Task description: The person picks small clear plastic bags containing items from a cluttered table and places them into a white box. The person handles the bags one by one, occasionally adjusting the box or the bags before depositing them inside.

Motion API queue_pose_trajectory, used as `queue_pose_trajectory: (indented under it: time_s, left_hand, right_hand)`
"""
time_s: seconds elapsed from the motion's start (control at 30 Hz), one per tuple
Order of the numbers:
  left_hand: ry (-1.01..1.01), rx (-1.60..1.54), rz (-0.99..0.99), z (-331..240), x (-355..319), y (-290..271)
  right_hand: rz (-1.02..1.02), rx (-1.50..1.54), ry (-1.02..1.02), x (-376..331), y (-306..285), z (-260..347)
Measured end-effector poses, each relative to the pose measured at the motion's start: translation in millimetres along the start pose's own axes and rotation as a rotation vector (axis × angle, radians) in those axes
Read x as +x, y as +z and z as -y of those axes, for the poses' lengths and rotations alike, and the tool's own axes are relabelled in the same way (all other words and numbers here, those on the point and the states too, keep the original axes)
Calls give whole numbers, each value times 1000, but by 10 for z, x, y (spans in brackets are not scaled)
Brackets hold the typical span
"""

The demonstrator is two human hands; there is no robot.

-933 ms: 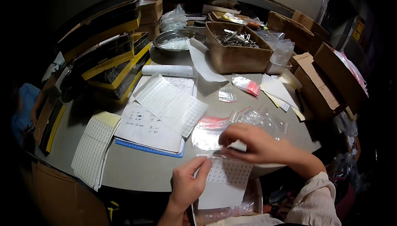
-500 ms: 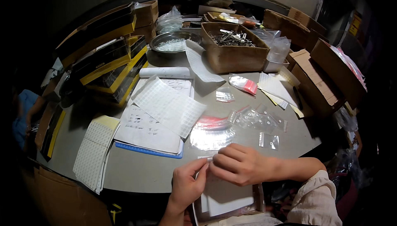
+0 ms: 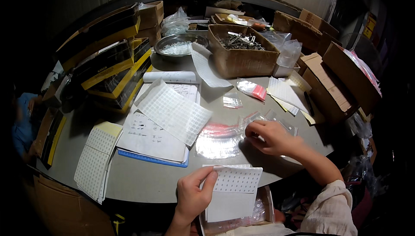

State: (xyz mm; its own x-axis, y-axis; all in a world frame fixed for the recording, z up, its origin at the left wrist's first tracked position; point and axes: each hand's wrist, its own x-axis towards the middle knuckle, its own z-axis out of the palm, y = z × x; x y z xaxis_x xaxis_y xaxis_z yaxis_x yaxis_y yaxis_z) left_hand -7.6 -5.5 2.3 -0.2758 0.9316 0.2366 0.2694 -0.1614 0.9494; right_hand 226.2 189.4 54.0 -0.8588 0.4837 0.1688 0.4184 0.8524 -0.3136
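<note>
Between the thumb and fingers of my left hand (image 3: 193, 196) is a label sheet (image 3: 235, 180), white with rows of small printed marks on its upper part. It is held at its top left corner, over an open box (image 3: 269, 201) at the table's near edge; small clear bags lie in that box. My right hand (image 3: 273, 137) is over the table with its fingers curled together above small clear zip bags (image 3: 249, 118). What its fingertips hold, if anything, is hidden. Left of it lies a fanned stack of clear bags (image 3: 218, 144) with red strips.
A label pad (image 3: 97, 151) and papers on a blue clipboard (image 3: 153, 159) lie left. Behind stand a carton of metal parts (image 3: 246, 59) and a metal bowl (image 3: 181, 46) of small clear pieces. Black and yellow boxes (image 3: 108, 78) are stacked at the left; a person's blue sleeve (image 3: 23, 123) shows beyond.
My right hand has left the label sheet and moved up and right to the zip bags. My left hand still grips the sheet, whose printed rows are now uncovered.
</note>
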Motion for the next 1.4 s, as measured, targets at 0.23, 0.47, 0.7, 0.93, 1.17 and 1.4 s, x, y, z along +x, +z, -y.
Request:
queue_pose_trajectory:
  time_s: [0.23,0.47,0.7,0.93,1.17,1.4]
  left_hand:
    - [-18,2,21,3,10,6]
    - [46,-23,6,3,14,26]
    - [20,-20,-7,5,2,0]
    - [30,-53,48,-1,2,-14]
    - [121,-17,138,-139,38,-80]
    - [142,-140,72,-85,-31,-45]
  right_hand:
    - [199,137,98,233,-134,-182]
    - [252,-125,196,304,-105,-128]
    - [174,37,166,477,-183,77]
    - [162,-2,133,554,84,204]
    - [23,-220,276,488,42,192]
    - [61,434,-68,-113,-48,505]
